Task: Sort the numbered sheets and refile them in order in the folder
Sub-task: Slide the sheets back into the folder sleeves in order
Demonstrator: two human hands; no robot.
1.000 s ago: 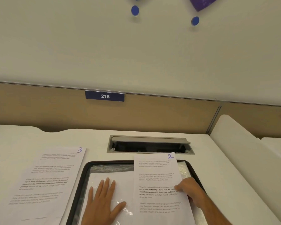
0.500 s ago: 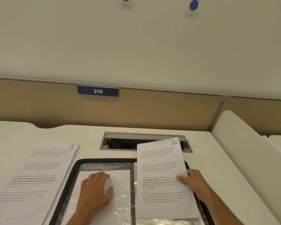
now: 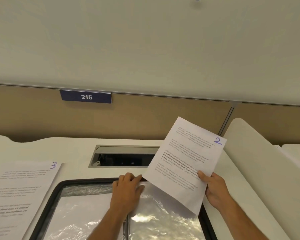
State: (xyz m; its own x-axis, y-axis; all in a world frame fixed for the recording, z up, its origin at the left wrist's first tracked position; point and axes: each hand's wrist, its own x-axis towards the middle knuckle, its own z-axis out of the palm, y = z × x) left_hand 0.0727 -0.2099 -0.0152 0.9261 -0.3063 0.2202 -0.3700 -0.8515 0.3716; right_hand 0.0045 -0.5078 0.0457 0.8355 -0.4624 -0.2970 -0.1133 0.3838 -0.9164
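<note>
The sheet marked 2 (image 3: 185, 163) had lifted off the folder (image 3: 47, 201) and tilted, pinched at its edge by the right hand (image 3: 215, 189). The left hand (image 3: 126, 191) had moved to the top of the right-hand plastic sleeve (image 3: 163, 220), fingers curled at its opening. Sheet 2 looked ready to slide in; the sheet marked 3 (image 3: 21, 193) waited on the desk (image 3: 76, 149).

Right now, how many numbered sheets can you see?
2. Sheet 2 is held tilted in the right hand over the folder; sheet 3 lies on the desk, left. More may sit in the sleeves.
</note>
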